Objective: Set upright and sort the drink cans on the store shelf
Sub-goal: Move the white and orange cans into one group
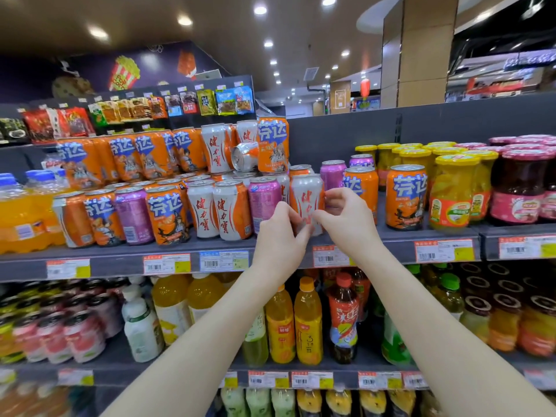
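Observation:
Both my hands hold one white can with red lettering, upright at the front of the grey shelf. My left hand grips its lower left side and my right hand pinches its right side. To its left stand a purple can, two more white cans and orange cans. Two orange cans and a purple can stand to the right. A second tier of cans is stacked on top behind; one silver-ended can lies on its side there.
Jars of yellow fruit and red jars fill the shelf's right end. Orange soda bottles stand at the left. Bottled drinks fill the shelf below, behind price tags. Snack bags hang at the back.

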Motion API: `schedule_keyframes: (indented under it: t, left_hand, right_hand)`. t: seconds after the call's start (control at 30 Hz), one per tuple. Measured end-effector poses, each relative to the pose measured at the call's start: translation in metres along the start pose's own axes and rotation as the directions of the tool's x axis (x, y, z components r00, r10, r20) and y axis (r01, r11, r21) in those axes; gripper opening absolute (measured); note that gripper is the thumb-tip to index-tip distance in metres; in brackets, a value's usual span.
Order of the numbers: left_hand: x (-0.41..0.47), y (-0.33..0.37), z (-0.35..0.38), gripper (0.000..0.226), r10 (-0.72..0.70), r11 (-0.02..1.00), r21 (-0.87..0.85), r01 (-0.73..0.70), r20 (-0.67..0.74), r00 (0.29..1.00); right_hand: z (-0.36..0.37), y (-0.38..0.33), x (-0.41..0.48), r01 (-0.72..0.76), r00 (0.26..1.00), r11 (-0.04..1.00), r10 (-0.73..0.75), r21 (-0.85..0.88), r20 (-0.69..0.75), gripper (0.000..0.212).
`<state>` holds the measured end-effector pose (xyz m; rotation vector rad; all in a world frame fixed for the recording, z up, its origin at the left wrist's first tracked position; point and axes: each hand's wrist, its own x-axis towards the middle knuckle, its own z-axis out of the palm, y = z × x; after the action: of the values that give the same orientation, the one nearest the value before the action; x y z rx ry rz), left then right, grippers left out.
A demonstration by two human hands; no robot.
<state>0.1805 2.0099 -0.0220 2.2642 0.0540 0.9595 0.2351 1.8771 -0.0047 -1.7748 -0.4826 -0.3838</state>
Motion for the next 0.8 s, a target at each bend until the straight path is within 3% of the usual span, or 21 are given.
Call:
schedule_keyframes:
  t: [0.3,0.4,0.53,0.67,0.8]
  left_hand:
    - [-0.003,-0.005,-0.002,0.013,0.066,0.995,0.072,-0.063,-0.035,0.997]
    - [0.002,-0.004,-0.015,0.010,0.163,0.986,0.045,-0.158,-0.125,0.979]
    - [0.028,-0.003,-0.055,0.006,0.185,0.978,-0.039,-0.206,-0.298,0.936]
    - [0.065,-0.014,-0.092,0.007,0.137,0.987,-0.031,-0.158,-0.346,0.928]
    - [0.110,-0.033,-0.109,0.022,0.031,0.994,0.107,-0.006,-0.231,0.972]
  right_hand:
    - [0.007,0.005,0.000,0.042,0.999,0.999,-0.042,0.006,-0.018,0.049]
    - [0.007,0.003,0.001,0.047,0.999,0.999,-0.047,-0.008,-0.018,0.051]
    - [0.009,-0.006,0.002,0.105,0.991,0.992,-0.110,-0.066,-0.076,0.045]
    - [0.015,-0.030,0.013,0.254,0.934,0.960,-0.276,-0.121,-0.227,0.038]
    - [0.028,-0.058,0.044,0.303,0.924,0.940,-0.331,-0.159,-0.192,0.043]
